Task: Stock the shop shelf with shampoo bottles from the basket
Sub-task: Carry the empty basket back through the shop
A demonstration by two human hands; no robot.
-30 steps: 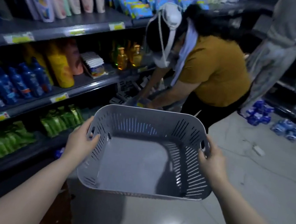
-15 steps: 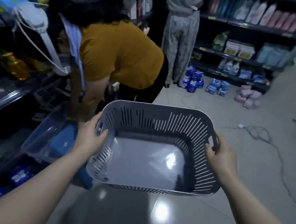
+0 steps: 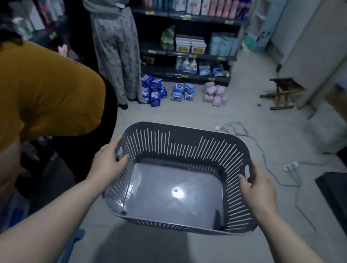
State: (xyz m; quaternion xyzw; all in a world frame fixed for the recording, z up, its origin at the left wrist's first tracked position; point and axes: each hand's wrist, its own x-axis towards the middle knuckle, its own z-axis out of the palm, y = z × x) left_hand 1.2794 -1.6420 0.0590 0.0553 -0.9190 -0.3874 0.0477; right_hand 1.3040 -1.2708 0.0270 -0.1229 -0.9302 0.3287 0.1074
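Note:
I carry a grey slotted plastic basket [image 3: 184, 153] in front of me, above the floor. Nothing lies inside it; its glossy bottom reflects a lamp. My left hand [image 3: 108, 160] grips the left rim at the handle slot, thumb inside. My right hand [image 3: 258, 185] grips the right rim the same way. A dark shelf [image 3: 191, 18] at the far end carries rows of upright bottles [image 3: 197, 1] in pink, white and teal.
A person in a mustard shirt [image 3: 27, 96] bends over at my left. Another person in grey trousers [image 3: 114, 39] stands by the far shelf. Packs [image 3: 183, 92] lie on the floor below it. Cables with a power strip [image 3: 291, 166] cross the floor; a folding stool [image 3: 283, 92] stands right.
My view has swung right, away from the left shelves toward the far shelf and open floor. The basket stays in both hands, held the same way.

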